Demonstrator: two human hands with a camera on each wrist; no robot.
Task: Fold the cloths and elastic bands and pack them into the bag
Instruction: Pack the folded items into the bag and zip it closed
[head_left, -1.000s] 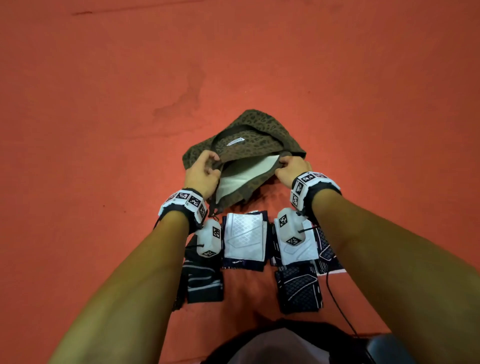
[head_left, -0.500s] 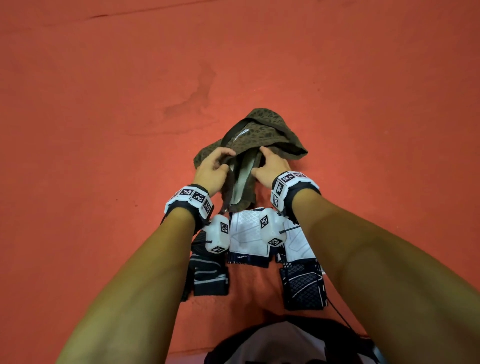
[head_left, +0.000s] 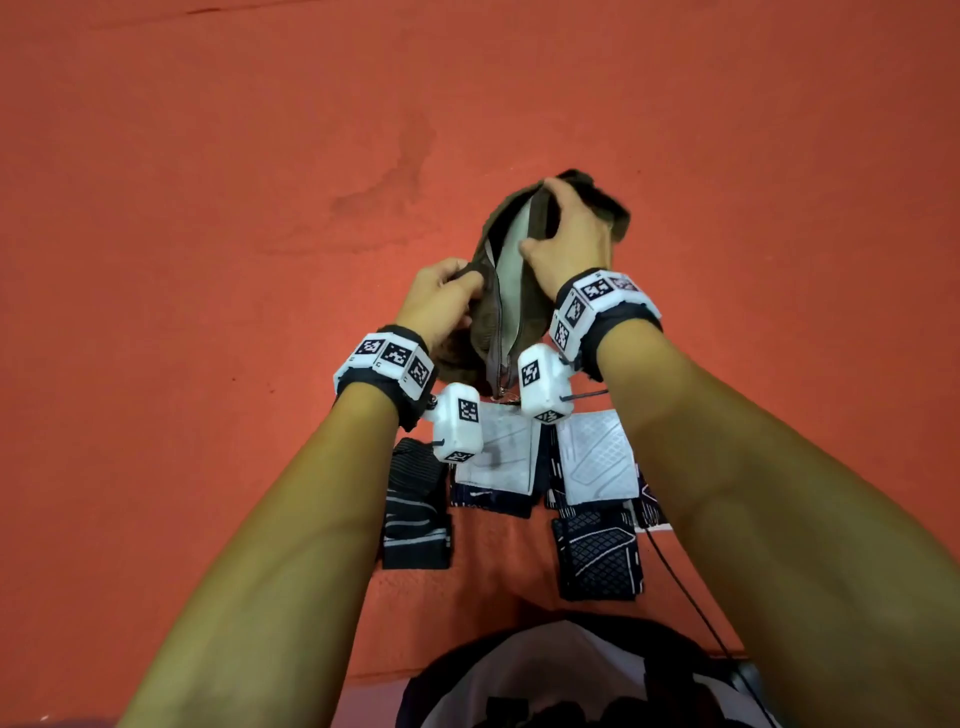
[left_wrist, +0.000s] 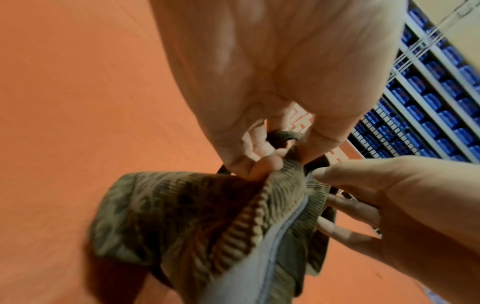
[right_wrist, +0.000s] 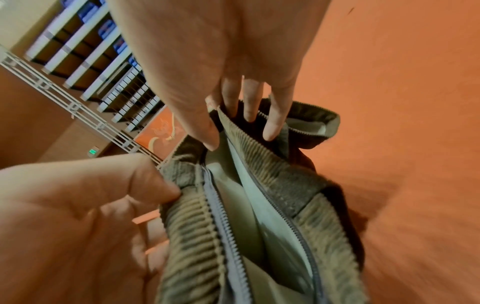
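Bag (head_left: 511, 312) of olive corduroy is held up over the orange floor (head_left: 208, 260), its zipper (right_wrist: 226, 232) undone, pale lining showing, contents unclear. Left hand (head_left: 436, 306) pinches one lip, right hand (head_left: 566, 236) grips the other. Folded cloths (head_left: 597, 462) and dark elastic bands (head_left: 415, 509) lie just beneath; no label readable.

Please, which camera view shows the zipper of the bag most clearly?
The right wrist view: both rows of zipper teeth show, parted over pale lining. The head view shows it small between both hands; the left wrist view shows only a blurred strip.
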